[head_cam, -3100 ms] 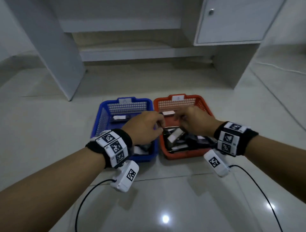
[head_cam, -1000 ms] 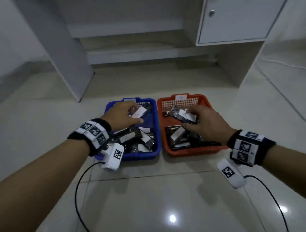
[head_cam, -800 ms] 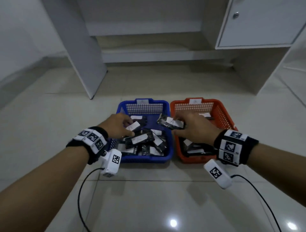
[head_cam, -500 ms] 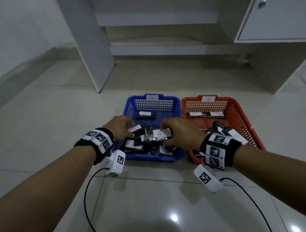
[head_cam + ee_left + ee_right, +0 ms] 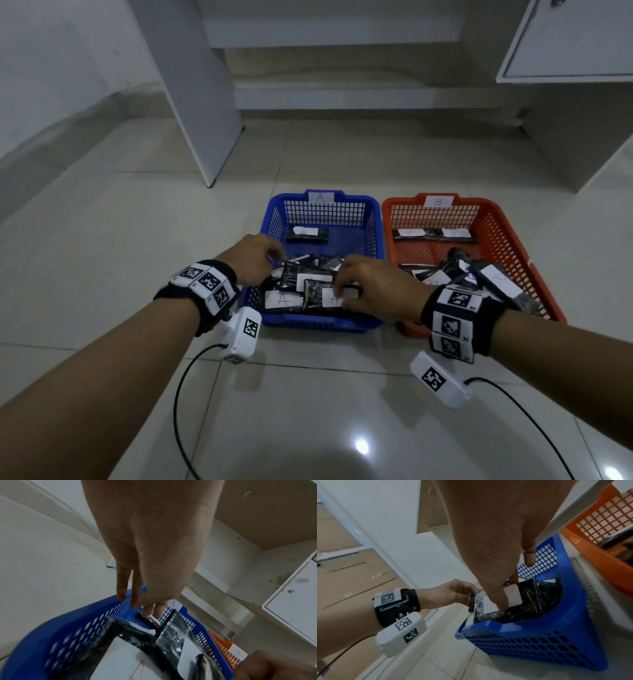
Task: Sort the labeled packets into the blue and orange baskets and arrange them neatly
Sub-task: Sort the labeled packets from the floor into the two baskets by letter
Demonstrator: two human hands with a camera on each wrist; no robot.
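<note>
The blue basket (image 5: 371, 226) marked A holds a heap of dark packets with white labels at its near end and one packet (image 5: 306, 234) at the far end. My right hand (image 5: 346, 294) reaches into its near right part, fingers curled on a packet (image 5: 317, 294) with a red A label (image 5: 489, 605). My left hand (image 5: 274, 257) is over the basket's left side and pinches the end of another packet (image 5: 296, 260). The left fingertips (image 5: 147, 612) touch that packet's edge. The orange basket (image 5: 507, 236) marked B stands to the right with several packets.
Both baskets sit side by side on a glossy tiled floor (image 5: 308, 411). A white desk panel (image 5: 205, 102) stands behind on the left and a cabinet (image 5: 565, 37) on the right. Cables trail from both wrist cameras.
My right hand has carried a packet from the orange basket over to the blue basket and lowered it onto the heap. My left hand has stayed in the blue basket with its packet.
</note>
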